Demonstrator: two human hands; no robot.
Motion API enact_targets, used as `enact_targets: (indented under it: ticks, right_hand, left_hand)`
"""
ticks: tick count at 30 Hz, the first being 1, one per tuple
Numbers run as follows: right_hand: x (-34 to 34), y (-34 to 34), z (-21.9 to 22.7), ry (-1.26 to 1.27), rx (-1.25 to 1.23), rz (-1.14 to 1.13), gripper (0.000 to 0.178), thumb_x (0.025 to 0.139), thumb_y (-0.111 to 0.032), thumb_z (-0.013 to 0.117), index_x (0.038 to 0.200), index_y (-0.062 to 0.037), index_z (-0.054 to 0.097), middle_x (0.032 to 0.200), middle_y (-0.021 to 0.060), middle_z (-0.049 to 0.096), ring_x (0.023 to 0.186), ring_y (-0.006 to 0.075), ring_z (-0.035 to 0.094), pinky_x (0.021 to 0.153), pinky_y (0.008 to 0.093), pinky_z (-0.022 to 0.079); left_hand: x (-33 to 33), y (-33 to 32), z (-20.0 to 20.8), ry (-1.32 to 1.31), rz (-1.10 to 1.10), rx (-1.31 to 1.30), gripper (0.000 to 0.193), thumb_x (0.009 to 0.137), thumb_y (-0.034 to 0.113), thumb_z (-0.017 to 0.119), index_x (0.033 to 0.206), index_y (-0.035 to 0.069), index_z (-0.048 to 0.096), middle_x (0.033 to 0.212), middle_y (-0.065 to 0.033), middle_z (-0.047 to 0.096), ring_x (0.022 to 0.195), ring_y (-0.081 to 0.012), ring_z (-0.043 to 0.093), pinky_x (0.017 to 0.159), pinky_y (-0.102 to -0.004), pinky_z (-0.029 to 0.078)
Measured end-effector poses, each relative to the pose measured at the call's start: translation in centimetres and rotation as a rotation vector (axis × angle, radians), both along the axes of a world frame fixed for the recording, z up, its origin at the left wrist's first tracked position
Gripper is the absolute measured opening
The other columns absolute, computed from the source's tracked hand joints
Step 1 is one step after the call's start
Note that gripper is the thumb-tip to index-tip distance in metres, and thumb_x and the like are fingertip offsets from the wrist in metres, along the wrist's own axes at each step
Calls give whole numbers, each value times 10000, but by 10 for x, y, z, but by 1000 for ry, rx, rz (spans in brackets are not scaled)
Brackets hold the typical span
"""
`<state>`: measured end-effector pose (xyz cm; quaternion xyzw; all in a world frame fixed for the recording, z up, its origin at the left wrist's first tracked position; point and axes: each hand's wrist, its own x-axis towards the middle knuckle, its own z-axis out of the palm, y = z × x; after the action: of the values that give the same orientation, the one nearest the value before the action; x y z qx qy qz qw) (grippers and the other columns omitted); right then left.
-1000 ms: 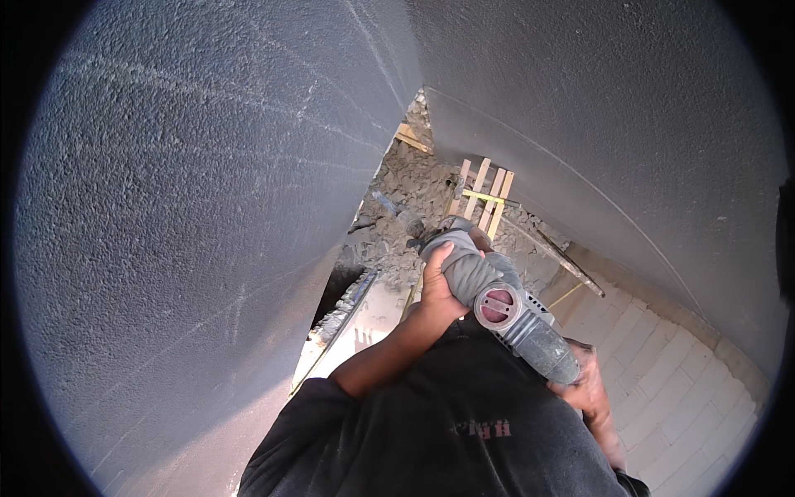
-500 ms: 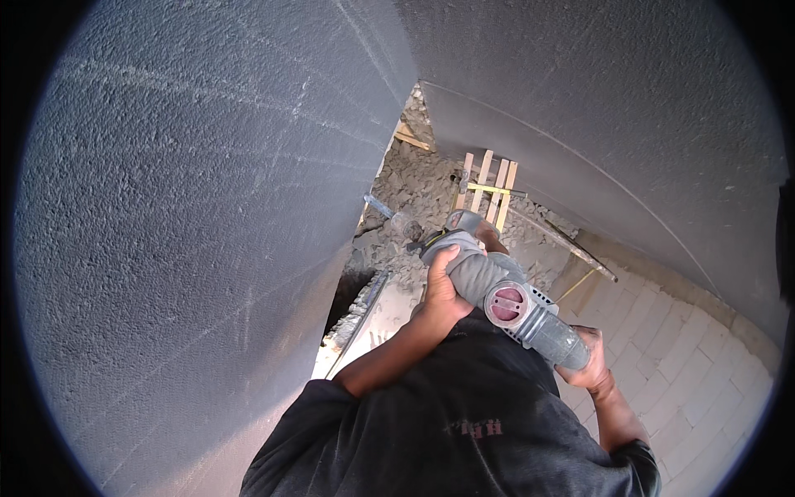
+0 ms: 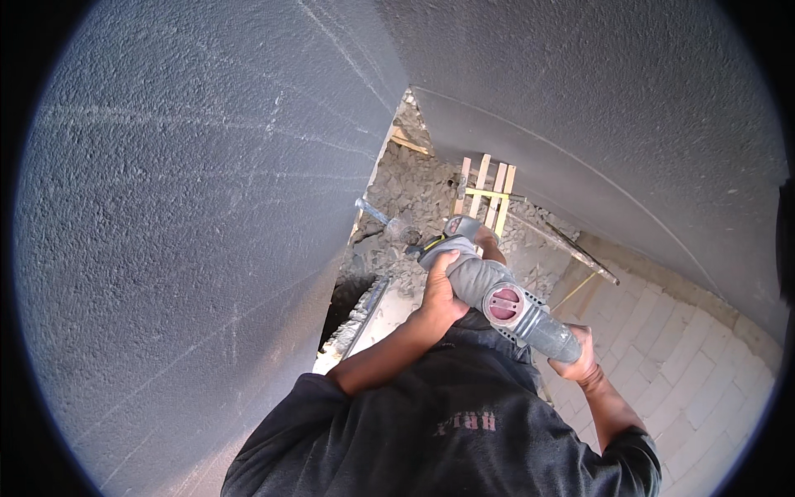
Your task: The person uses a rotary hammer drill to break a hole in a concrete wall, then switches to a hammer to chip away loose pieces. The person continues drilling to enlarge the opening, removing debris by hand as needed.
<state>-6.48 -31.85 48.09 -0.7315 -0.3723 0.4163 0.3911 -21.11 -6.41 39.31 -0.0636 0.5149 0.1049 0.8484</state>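
A grey rotary hammer (image 3: 476,273) with a round reddish cap slants across the front of my body. Its blue-grey chisel bit (image 3: 374,212) points to the far left, the tip at the edge of the dark wall; whether it touches cannot be told. My left hand (image 3: 441,291) is closed around the hammer's front body, thumb on top. At the rear end, my right hand (image 3: 577,358) wraps the handle. Part of a foot in a grey shoe (image 3: 465,227) shows beyond the tool.
Rough dark-grey walls (image 3: 199,215) rise at left and far right, meeting in a corner. Broken rubble (image 3: 397,178) lies below it. Wooden slats (image 3: 483,186) lean by the far wall near a long bar (image 3: 571,246). Pale paving (image 3: 662,364) spreads to the right.
The view has shifted slightly. The hammer and its bit have moved a little to the left, with both hands keeping their grip.
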Motion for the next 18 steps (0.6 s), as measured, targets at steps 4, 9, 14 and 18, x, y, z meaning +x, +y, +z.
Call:
enact_targets:
  ticks: [4,9,14,18]
  right_hand:
    - [-7,0,-14,-11,19,-90,173,580,-46,640,752,-34,622,667,127,596,561,340,595,574,389,496]
    - [-4,-11,-30,-65,16,9,215,671,-36,698,884,-19,718,748,111,687,666,235,702,641,343,547]
    - [-6,-13,-33,84,9,-94,222,692,-31,712,912,-6,725,772,95,718,718,171,712,680,330,557]
    - [-9,10,-49,124,6,-142,237,693,-55,743,924,-3,732,795,112,732,732,186,726,695,335,561]
  left_hand:
    - [0,-4,-14,-28,-12,10,417,855,332,709,1177,75,643,1099,-128,709,993,-316,695,938,-495,561]
    - [-4,0,-28,-31,-18,35,406,862,322,703,1179,78,635,1095,-122,702,1006,-319,694,944,-495,563]
    - [1,1,-31,3,-31,34,439,842,333,723,1184,76,628,1113,-118,699,1004,-321,693,945,-506,561]
    - [1,30,-33,40,-48,29,347,863,336,705,1110,96,667,1016,-102,725,935,-307,718,871,-494,589]
